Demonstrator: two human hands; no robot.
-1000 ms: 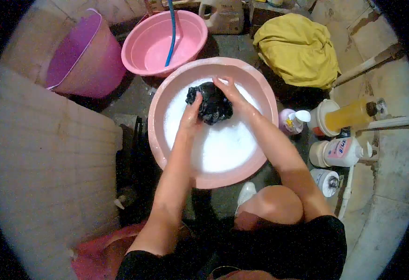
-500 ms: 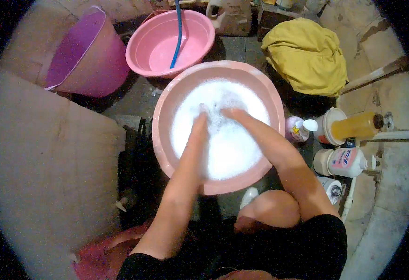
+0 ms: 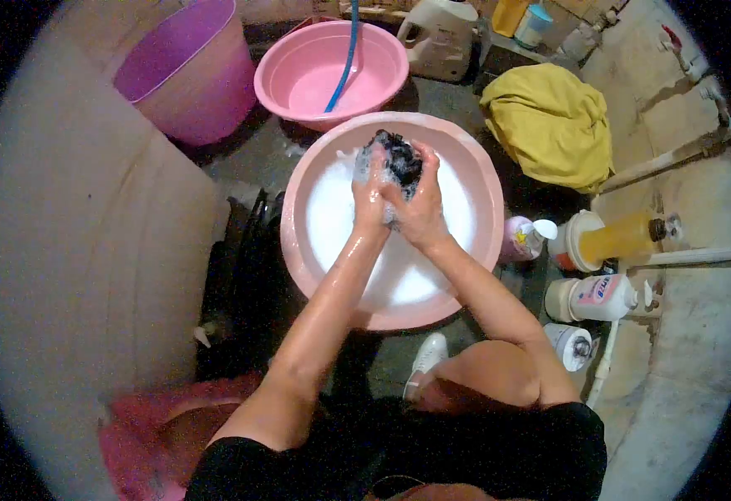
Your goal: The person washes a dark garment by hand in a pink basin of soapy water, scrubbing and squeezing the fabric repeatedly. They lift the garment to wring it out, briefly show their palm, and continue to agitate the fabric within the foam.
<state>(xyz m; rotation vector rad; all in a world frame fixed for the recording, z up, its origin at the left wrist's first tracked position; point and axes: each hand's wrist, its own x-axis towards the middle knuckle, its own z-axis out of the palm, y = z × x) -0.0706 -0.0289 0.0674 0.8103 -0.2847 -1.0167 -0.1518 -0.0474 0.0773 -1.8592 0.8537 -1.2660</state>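
Observation:
A wet, dark bundle of cloth (image 3: 401, 160), streaked with white foam, is squeezed between my two hands above the suds. My left hand (image 3: 371, 194) wraps its left side, with foam over the fingers. On the other side, my right hand (image 3: 422, 203) curls its fingers round the bundle. Both wrists are close together. Below them is a wide pink tub (image 3: 292, 242) with thick white suds (image 3: 411, 280); whatever lies under the foam is hidden.
Behind the tub stand a pink basin (image 3: 273, 88) with a blue hose (image 3: 349, 63) in it, a purple bucket (image 3: 207, 100) and a jug (image 3: 445, 37). Yellow cloth (image 3: 549, 125) lies at back right. A pump bottle (image 3: 520, 240) and several other bottles line the right wall.
Both hands were down in the suds with their fingers covered. They have risen out of the foam, holding the dark cloth between them. The view has shifted slightly.

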